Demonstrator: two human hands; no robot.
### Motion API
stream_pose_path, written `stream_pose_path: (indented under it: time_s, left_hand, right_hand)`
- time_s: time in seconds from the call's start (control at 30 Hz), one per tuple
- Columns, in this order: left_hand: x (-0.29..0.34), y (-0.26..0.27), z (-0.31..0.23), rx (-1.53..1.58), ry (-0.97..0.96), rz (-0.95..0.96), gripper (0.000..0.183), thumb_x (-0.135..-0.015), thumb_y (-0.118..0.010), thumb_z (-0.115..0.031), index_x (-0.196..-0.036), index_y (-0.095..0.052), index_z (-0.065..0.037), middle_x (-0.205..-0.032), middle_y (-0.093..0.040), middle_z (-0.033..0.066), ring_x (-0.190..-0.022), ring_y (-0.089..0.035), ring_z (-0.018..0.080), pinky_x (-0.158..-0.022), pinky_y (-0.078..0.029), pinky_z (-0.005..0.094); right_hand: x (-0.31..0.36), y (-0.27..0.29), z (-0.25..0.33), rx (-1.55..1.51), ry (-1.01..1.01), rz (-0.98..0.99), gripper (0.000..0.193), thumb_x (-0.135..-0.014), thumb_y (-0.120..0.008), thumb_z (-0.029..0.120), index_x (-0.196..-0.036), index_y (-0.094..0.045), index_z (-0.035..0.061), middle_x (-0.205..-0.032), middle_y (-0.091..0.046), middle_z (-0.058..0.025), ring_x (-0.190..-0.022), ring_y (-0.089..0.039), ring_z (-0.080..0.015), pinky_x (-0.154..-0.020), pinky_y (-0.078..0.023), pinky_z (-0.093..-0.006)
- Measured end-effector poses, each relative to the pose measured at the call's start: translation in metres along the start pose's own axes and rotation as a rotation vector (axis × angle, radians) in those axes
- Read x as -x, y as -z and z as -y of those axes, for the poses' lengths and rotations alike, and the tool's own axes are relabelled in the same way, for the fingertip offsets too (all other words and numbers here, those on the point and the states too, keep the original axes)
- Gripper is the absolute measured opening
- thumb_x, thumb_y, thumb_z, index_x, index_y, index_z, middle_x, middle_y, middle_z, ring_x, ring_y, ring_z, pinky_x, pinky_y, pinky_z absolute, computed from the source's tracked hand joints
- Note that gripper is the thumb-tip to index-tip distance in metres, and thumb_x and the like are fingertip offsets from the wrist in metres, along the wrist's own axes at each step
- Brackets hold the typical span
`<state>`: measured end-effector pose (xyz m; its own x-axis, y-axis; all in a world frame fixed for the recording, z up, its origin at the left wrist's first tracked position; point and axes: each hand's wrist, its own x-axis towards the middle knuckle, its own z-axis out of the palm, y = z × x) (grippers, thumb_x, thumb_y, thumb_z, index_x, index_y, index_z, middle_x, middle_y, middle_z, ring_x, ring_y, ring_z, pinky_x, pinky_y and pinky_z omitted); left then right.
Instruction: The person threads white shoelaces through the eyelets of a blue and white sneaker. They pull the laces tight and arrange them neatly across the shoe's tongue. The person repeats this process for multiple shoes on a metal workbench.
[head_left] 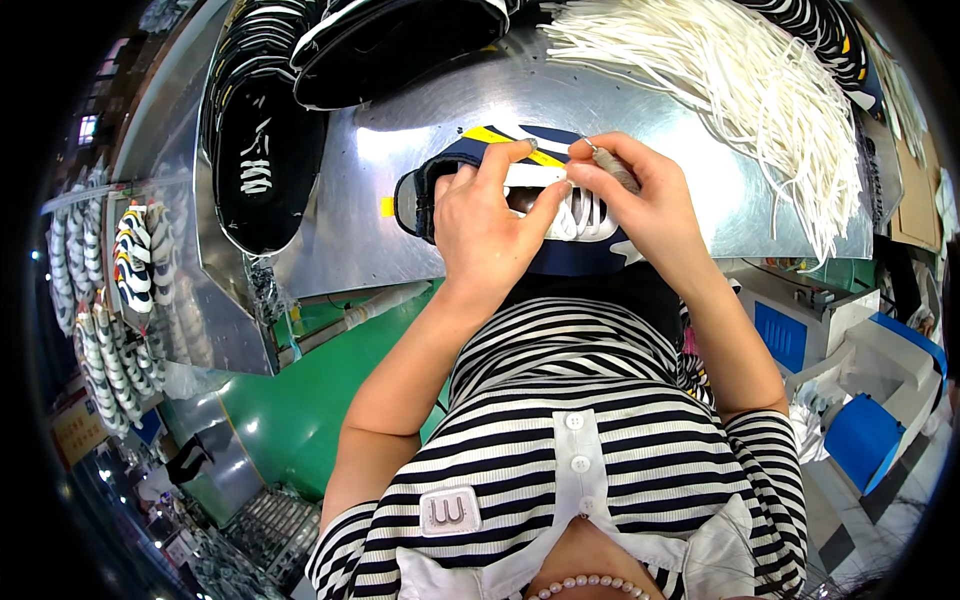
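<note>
A navy shoe upper [575, 262] with yellow and white stripes lies on the metal table in front of me, its heel opening to the left. White lace [580, 222] crosses part of its eyelets. My left hand [480, 225] grips the upper, thumb and index finger on either side of the white tongue area. In my right hand [650, 195] is an awl-like tool [617, 170] with a wrapped grey handle and a thin metal shaft; its tip is too small to make out. My right fingertips meet the upper's lace area, close to my left thumb.
A large bundle of white laces [720, 90] spreads over the table's back right. Stacked dark shoe uppers [265, 170] stand at the left, more [400, 55] at the back. The metal table [365, 225] ends near my body. A white and blue machine [850, 400] stands right.
</note>
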<state>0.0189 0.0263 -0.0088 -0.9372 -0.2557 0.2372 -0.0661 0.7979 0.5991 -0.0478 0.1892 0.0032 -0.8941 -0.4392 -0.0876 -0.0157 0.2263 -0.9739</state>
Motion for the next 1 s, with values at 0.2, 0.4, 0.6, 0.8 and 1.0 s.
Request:
stream_pose_path:
  time_s: [0.2, 0.4, 0.6, 0.8, 1.0]
  left_hand:
    - [0.0, -0.004, 0.001, 0.031, -0.095, -0.09, 0.04, -0.075, -0.081, -0.027, -0.107, -0.067, -0.008, -0.08, -0.067, 0.0092, -0.072, -0.057, 0.0271, -0.075, -0.042, 0.0383]
    - [0.004, 0.002, -0.002, 0.025, -0.035, -0.022, 0.042, -0.076, -0.082, -0.021, -0.111, -0.065, -0.006, -0.093, -0.069, 0.0111, -0.086, -0.059, 0.028, -0.08, -0.046, 0.0389]
    - [0.012, 0.002, -0.002, -0.003, -0.169, -0.02, 0.037, -0.081, -0.075, -0.012, -0.114, -0.063, -0.002, -0.095, -0.069, 0.0099, -0.081, -0.06, 0.0255, -0.073, -0.047, 0.0363]
    - [0.018, 0.006, 0.004, 0.334, 0.061, 0.045, 0.039, -0.084, -0.073, -0.002, -0.119, -0.056, 0.002, -0.098, -0.069, 0.0114, -0.086, -0.065, 0.0146, -0.075, -0.051, 0.028]
    - [0.008, -0.011, 0.005, 0.456, 0.142, -0.133, 0.049, -0.074, -0.082, -0.015, -0.115, -0.058, -0.003, -0.098, -0.066, 0.0121, -0.085, -0.059, 0.0267, -0.079, -0.046, 0.0381]
  right_hand:
    - [0.026, 0.008, 0.004, 0.17, 0.036, 0.024, 0.015, -0.098, -0.059, 0.009, -0.109, -0.055, -0.0013, -0.085, -0.069, -0.0077, -0.077, -0.065, -0.0127, -0.067, -0.049, -0.0259]
    - [0.016, 0.012, 0.004, 0.411, 0.233, 0.091, 0.014, -0.094, -0.061, 0.01, -0.102, -0.054, -0.0001, -0.076, -0.068, -0.0112, -0.064, -0.065, -0.0229, -0.06, -0.05, -0.0312]
    - [0.006, -0.009, 0.001, 0.776, 0.269, 0.109, 0.016, -0.094, -0.058, 0.013, -0.103, -0.051, 0.0013, -0.074, -0.067, -0.0152, -0.067, -0.066, -0.0325, -0.058, -0.049, -0.0404]
    - [-0.005, 0.013, 0.013, 0.575, 0.133, 0.272, 0.017, -0.095, -0.059, 0.016, -0.103, -0.055, 0.0026, -0.072, -0.063, -0.0115, -0.063, -0.062, -0.0229, -0.058, -0.046, -0.0344]
    - [0.024, 0.017, -0.007, 0.14, 0.027, -0.052, 0.017, -0.09, -0.069, 0.009, -0.106, -0.064, 0.0026, -0.075, -0.059, 0.0036, -0.066, -0.05, -0.0021, -0.057, -0.038, -0.0205]
